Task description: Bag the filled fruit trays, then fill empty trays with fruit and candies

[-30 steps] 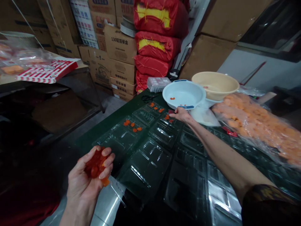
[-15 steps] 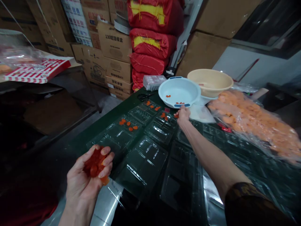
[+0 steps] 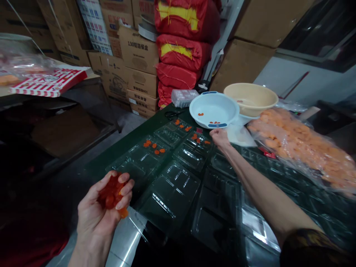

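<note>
My left hand (image 3: 104, 205) is closed around a handful of wet orange carrot slices (image 3: 111, 194), held near the front left edge of the table. My right hand (image 3: 219, 138) is closed, just in front of the light blue basin (image 3: 214, 105); its fingertips face away, so anything in them is hidden. Several carrot slices (image 3: 207, 142) lie in a clear compartment tray (image 3: 190, 157) to its left. More slices sit in the small compartments of a left tray (image 3: 143, 155) and a back tray (image 3: 168, 135). A few remain in the basin. The front middle tray (image 3: 169, 193) holds no slices.
A cream basin (image 3: 250, 96) stands behind the blue one. To the right lies a big clear bag of orange pieces (image 3: 303, 144). Scissors (image 3: 171, 114) and a stack of clear containers (image 3: 183, 97) are at the back. Cartons (image 3: 140, 79) and red bundles (image 3: 180, 55) rise beyond.
My right hand has drawn slightly right from the back middle tray, and a carrot slice now shows in its right compartment. The left hand keeps its handful. The view has shifted slightly.
</note>
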{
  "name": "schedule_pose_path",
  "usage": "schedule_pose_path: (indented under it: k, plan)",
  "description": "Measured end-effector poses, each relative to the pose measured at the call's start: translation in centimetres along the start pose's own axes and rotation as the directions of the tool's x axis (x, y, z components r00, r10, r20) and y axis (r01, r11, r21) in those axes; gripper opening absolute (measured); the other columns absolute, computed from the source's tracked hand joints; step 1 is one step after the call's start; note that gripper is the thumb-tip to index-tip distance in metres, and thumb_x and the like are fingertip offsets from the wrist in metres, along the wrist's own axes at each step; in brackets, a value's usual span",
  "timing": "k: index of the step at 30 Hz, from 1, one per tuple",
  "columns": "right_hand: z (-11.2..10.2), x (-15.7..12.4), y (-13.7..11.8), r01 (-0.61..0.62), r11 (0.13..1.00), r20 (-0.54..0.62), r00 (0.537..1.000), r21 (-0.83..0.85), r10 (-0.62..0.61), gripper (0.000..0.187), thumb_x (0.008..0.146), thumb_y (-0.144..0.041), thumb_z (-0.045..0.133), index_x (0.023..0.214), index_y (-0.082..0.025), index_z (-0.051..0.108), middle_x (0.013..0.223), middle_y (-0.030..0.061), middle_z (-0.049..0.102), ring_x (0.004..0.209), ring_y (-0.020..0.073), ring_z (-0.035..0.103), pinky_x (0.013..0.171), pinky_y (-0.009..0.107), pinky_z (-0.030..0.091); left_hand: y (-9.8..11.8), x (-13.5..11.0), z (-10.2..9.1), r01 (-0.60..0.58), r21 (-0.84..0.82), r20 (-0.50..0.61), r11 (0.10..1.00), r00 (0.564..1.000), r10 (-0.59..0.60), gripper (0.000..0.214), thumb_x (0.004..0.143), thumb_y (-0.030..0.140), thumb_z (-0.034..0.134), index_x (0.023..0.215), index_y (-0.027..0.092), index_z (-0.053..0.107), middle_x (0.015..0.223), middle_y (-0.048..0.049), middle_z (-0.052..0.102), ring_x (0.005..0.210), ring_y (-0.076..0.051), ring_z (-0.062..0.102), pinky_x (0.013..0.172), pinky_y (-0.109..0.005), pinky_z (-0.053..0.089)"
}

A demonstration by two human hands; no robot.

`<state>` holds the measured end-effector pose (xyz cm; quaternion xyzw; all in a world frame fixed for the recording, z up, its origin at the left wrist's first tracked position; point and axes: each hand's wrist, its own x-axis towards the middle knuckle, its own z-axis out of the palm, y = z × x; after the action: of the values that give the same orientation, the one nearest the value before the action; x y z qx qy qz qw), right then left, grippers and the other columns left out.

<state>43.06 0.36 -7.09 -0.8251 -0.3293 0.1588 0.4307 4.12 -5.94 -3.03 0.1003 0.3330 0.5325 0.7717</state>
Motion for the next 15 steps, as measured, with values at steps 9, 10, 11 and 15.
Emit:
schedule_pose_path:
  k: [9,10,11,15]
  plan:
    - [1.1,-1.3,-0.9,0.109,0.962,0.186,0.981,-0.251,-0.062,0.012,0.086,-0.022,0.051,0.087,-0.015,0.06,0.066,-0.0016,0.058,0.05,0.007,0.048,0.047,0.019,0.038,0.0,0.1,-0.1,0.004,0.007,0.004,1.0,1.0,-0.004,0.008,0.069,0.009,0.049,0.074,0.014,0.051,0.069,-0.0038,0.045,0.051,-0.01,0.044,0.031,-0.014,0.033]
    - [1.3,-1.3,-1.2,0.153,0.944,0.216,0.972,-0.291,-0.091,0.009,0.082,-0.02,0.054,0.081,-0.016,0.062,0.066,-0.0009,0.059,0.053,0.0083,0.05,0.05,0.02,0.038,0.0,0.2,-0.1,0.003,0.011,0.001,1.0,1.0,-0.003,0.008,0.07,0.008,0.049,0.074,0.014,0.051,0.069,-0.0038,0.045,0.051,-0.01,0.043,0.031,-0.014,0.033]
    - [1.4,-1.3,-1.4,0.193,0.923,0.239,0.964,-0.334,-0.115,0.006,0.077,-0.017,0.057,0.076,-0.017,0.063,0.069,-0.0002,0.061,0.059,0.01,0.053,0.054,0.021,0.039,0.0,0.2,-0.1,0.0,0.014,-0.006,1.0,1.0,0.0,0.008,0.07,0.008,0.048,0.074,0.014,0.051,0.069,-0.0037,0.045,0.051,-0.01,0.043,0.031,-0.013,0.033]
    - [1.3,-0.7,-1.9,0.288,0.824,0.284,0.945,-0.487,-0.162,0.011,0.066,-0.016,0.063,0.074,-0.023,0.066,0.078,-0.0007,0.065,0.075,0.016,0.058,0.065,0.025,0.04,0.0,0.1,-0.2,-0.013,0.021,-0.032,1.0,0.999,0.013,0.008,0.07,0.008,0.047,0.075,0.014,0.051,0.07,-0.0039,0.045,0.051,-0.009,0.043,0.031,-0.014,0.033]
